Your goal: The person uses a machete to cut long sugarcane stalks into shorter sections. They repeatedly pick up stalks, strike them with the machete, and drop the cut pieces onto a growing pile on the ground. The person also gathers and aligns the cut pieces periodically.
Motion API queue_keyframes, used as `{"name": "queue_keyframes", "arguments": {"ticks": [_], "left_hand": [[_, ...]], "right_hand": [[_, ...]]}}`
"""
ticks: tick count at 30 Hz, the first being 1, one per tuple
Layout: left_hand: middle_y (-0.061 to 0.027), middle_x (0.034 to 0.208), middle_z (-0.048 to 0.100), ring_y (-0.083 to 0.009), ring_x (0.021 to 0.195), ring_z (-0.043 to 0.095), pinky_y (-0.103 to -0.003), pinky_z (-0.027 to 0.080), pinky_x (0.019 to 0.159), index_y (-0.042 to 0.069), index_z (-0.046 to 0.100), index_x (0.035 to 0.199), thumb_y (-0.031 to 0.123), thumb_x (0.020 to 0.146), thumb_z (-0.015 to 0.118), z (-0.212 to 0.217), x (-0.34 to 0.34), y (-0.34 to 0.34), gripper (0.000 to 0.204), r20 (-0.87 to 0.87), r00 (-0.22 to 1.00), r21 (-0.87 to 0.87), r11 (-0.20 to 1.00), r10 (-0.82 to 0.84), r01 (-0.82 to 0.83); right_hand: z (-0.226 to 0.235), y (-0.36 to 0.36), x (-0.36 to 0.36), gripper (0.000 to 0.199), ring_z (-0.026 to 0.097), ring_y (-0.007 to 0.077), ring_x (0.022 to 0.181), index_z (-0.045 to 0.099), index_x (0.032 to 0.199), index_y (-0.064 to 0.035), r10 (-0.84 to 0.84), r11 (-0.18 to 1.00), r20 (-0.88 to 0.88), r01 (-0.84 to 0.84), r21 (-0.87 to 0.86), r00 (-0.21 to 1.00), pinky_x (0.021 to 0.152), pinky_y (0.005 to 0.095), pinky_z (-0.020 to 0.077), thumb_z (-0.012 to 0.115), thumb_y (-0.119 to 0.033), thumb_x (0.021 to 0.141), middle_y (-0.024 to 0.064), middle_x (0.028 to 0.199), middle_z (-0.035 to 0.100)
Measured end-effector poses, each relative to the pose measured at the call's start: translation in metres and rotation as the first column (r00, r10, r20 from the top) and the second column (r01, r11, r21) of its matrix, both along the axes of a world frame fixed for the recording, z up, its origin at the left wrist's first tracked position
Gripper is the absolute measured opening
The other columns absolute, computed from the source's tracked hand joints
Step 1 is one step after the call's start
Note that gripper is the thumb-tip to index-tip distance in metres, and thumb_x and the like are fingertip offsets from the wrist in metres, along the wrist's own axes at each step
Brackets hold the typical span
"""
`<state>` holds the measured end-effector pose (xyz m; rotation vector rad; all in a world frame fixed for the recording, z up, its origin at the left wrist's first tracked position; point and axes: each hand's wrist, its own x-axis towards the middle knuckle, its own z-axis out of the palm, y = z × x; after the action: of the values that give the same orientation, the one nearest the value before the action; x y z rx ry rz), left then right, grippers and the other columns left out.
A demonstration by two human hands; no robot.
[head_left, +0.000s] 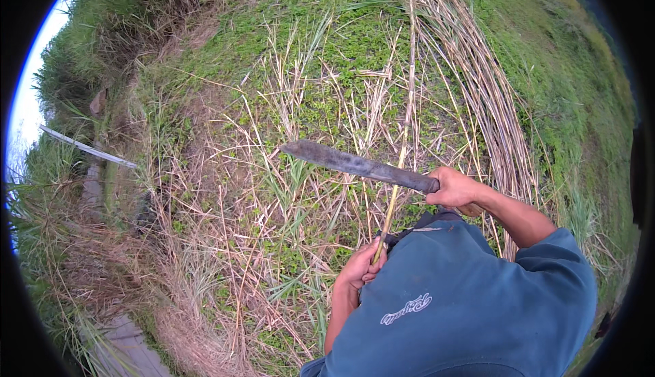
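Yellowish stalk (407,121) stands gripped in the left hand (361,266), the right hand (452,187) clasping a machete (355,164) before it; safe work means keeping the left hand off the blade.

Machete (355,163) out leftward from the right hand (454,187), blade crossing over the stalk (389,216) running ahead from the left hand (360,266), heap of stalks (497,97) ahead and right of both, tall grass (123,29) well off ahead-left.

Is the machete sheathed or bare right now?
Bare: the right hand holds the machete, and no sheath covers its dark blade along its visible length.
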<state>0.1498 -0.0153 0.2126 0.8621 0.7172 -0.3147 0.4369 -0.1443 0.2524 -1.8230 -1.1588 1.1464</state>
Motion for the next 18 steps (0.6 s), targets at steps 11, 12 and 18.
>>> {"name": "queue_keyframes", "arguments": {"ticks": [11, 12, 18], "left_hand": [[0.0043, 0.049, 0.036, -0.0067, 0.039, 0.03, -0.022, 0.023, 0.038, 0.008, 0.051, 0.069, 0.057, 0.1, 0.035, -0.02, -0.023, -0.009, 0.06, -0.013, 0.998, 0.287, 0.956, 0.065, -0.058], [0.004, 0.05, 0.037, -0.0069, 0.04, 0.031, -0.022, 0.024, 0.039, 0.008, 0.052, 0.069, 0.058, 0.1, 0.035, -0.023, -0.028, -0.01, 0.061, -0.02, 0.998, 0.325, 0.945, 0.057, -0.047], [0.0025, 0.052, 0.041, -0.0074, 0.044, 0.036, -0.022, 0.027, 0.042, 0.007, 0.054, 0.067, 0.055, 0.101, 0.034, -0.03, -0.044, -0.016, 0.062, -0.01, 0.999, 0.434, 0.9, 0.035, -0.027]], "right_hand": [[0.009, 0.023, 0.071, 0.01, 0.048, 0.0109, 0.04, 0.052, 0.075, -0.0025, -0.469, 0.852, -0.322, 0.518, 0.082, 0.823, 0.041, 0.0301, 0.0453, 0.058, -0.008, 0.081, 0.0018, 0.054, 0.05], [0.005, 0.022, 0.071, 0.01, 0.048, 0.011, 0.04, 0.052, 0.075, -0.0025, -0.467, 0.845, -0.348, 0.526, 0.095, 0.813, 0.04, 0.0302, 0.0451, 0.058, -0.008, 0.081, 0.0017, 0.054, 0.05], [0.033, 0.032, 0.102, 0.013, 0.049, 0.0103, 0.041, 0.052, 0.071, -0.0028, -0.471, 0.829, -0.228, 0.515, 0.216, 0.852, 0.041, 0.0279, 0.0423, 0.059, -0.01, 0.079, 0.0008, 0.053, 0.05]]}}
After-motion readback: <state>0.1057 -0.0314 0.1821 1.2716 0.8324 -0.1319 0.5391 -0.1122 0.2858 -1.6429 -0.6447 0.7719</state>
